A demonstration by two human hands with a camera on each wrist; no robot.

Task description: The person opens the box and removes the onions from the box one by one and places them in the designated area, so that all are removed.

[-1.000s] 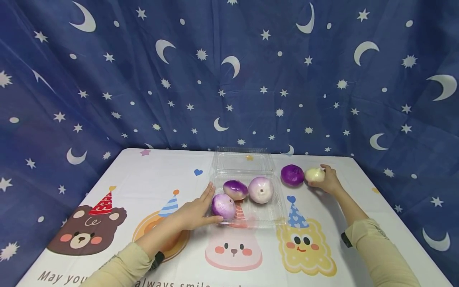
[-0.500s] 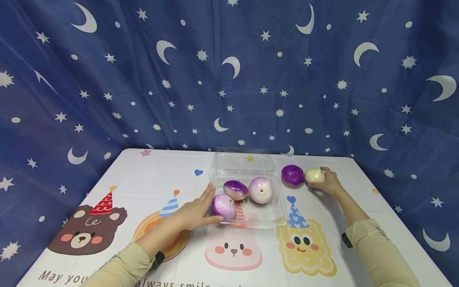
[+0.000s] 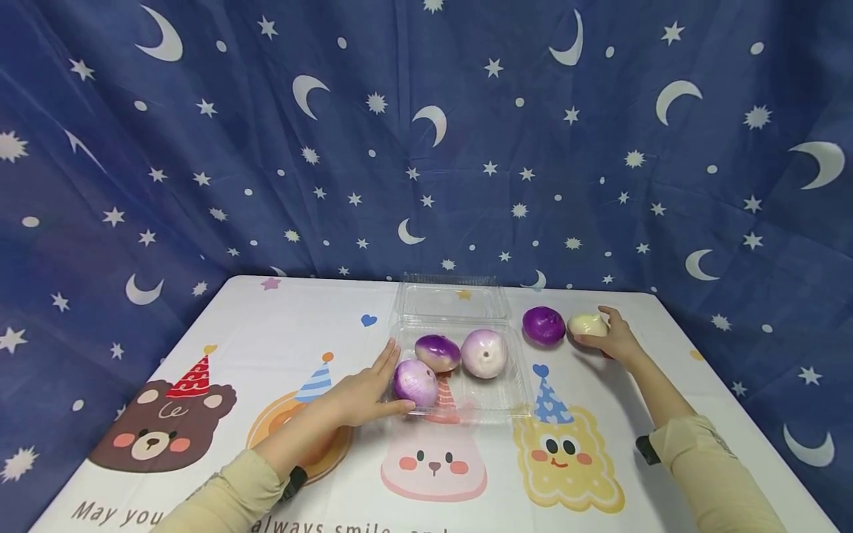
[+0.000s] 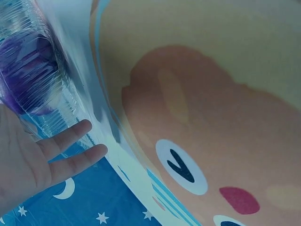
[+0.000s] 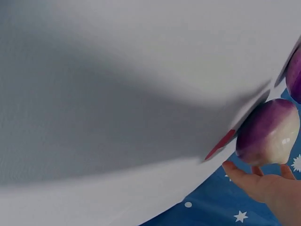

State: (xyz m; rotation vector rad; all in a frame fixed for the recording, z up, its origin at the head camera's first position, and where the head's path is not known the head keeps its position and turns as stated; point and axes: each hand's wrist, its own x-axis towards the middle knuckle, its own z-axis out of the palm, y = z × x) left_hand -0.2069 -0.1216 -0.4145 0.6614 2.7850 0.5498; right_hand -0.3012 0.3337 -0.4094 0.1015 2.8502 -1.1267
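Observation:
In the head view my left hand (image 3: 363, 392) lies with fingers spread along the left side of a clear plastic clamshell box (image 3: 516, 385). The thumb reaches past its front left corner. Inside are three onions: a pale purple onion (image 3: 415, 383) near that hand, a darker onion (image 3: 437, 353) and a round pale onion (image 3: 484, 354). At the right my right hand (image 3: 618, 340) is beside an onion with a cream top (image 3: 588, 325), thumb in front, a finger behind. In the right wrist view that onion's purple side (image 5: 263, 127) faces the table, fingertips spread right at its edge.
A deep purple onion (image 3: 543, 326) sits between the box and the cream-topped one. The box's lid (image 3: 453, 300) lies folded back, open, toward the far edge. A printed white tablecloth (image 3: 320, 311) covers the table, and a blue star-patterned curtain (image 3: 373, 222) hangs behind it.
My right hand has shifted slightly right, and the cream-topped onion has turned and moved a little right with it. The left hand, box and other onions stay as they were.

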